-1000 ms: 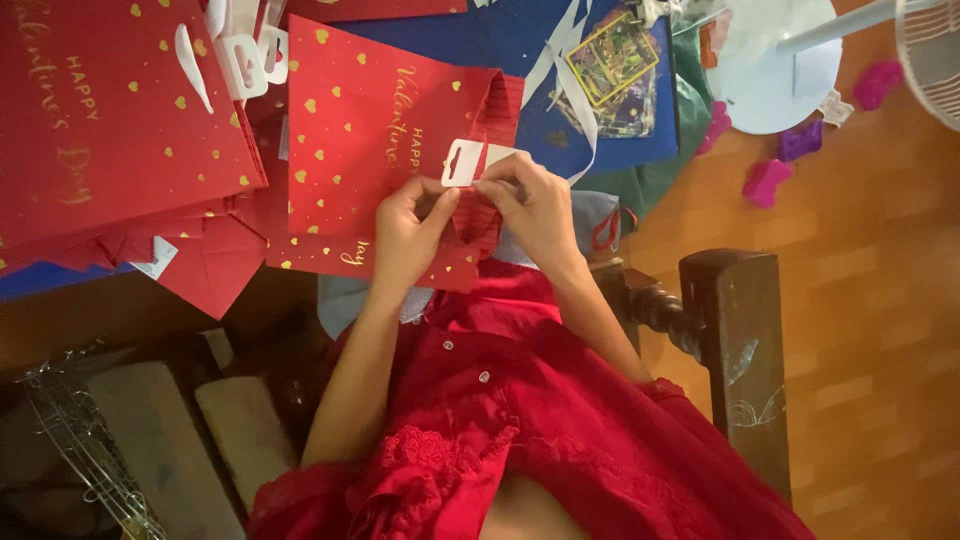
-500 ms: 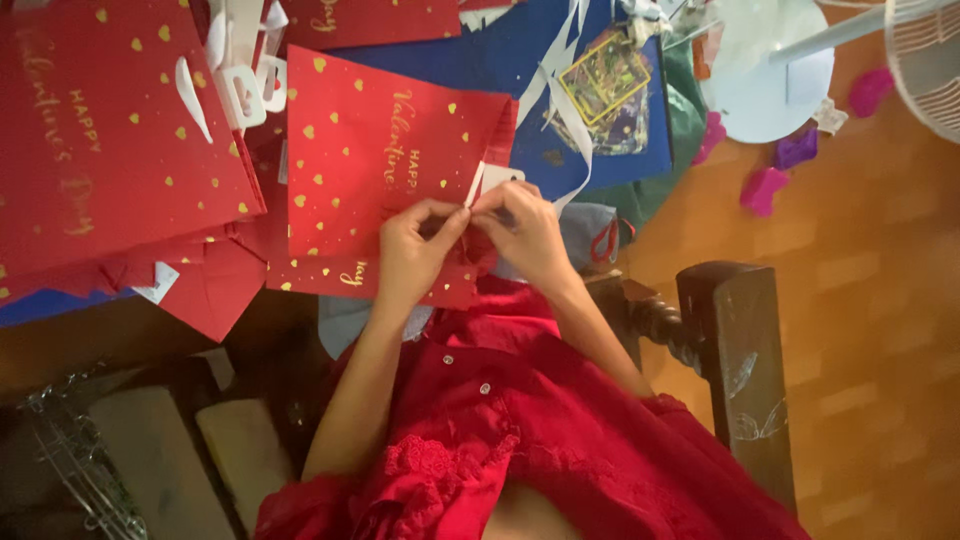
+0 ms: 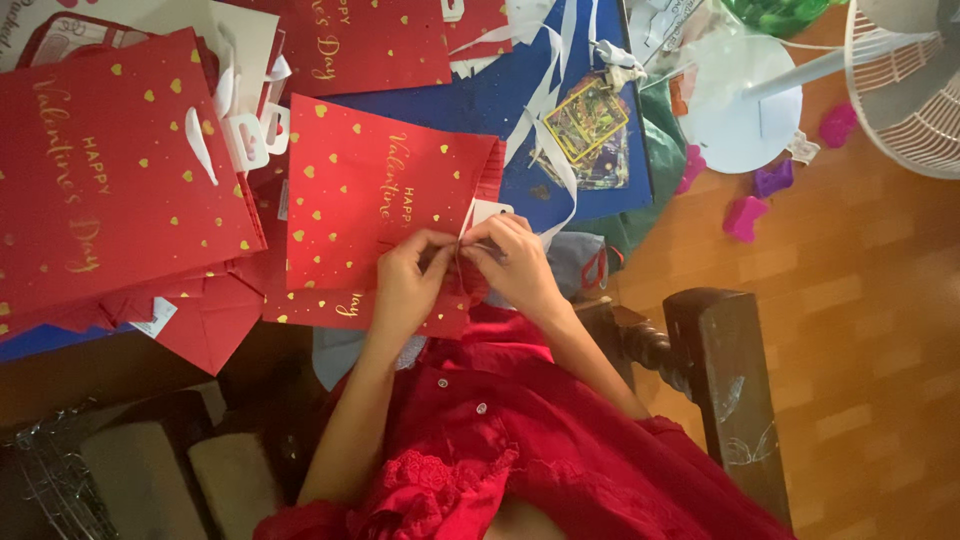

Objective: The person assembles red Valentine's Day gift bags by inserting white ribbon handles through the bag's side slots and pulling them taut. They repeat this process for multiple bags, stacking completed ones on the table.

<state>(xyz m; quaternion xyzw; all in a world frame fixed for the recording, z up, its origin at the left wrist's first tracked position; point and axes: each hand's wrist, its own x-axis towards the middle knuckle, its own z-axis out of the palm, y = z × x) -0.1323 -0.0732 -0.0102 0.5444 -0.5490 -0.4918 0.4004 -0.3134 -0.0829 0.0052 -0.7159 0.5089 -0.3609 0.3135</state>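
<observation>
Red bag [image 3: 385,215], lying flat just beyond the fingertips, is being worked at its near right corner. Left hand [image 3: 408,280] and right hand [image 3: 512,262] are meeting there, fingers pinched nearly shut; what they are gripping, perhaps a thin cord, is too small to tell. A white tag [image 3: 487,211] is sitting just above the right fingers, and white ribbons [image 3: 548,120] are trailing beyond it. A bag stack [image 3: 110,180] is lying well left of the left fingers. Risk: pulling hard could tear the paper edge, and a loosened pinch could let the piece slip free.
</observation>
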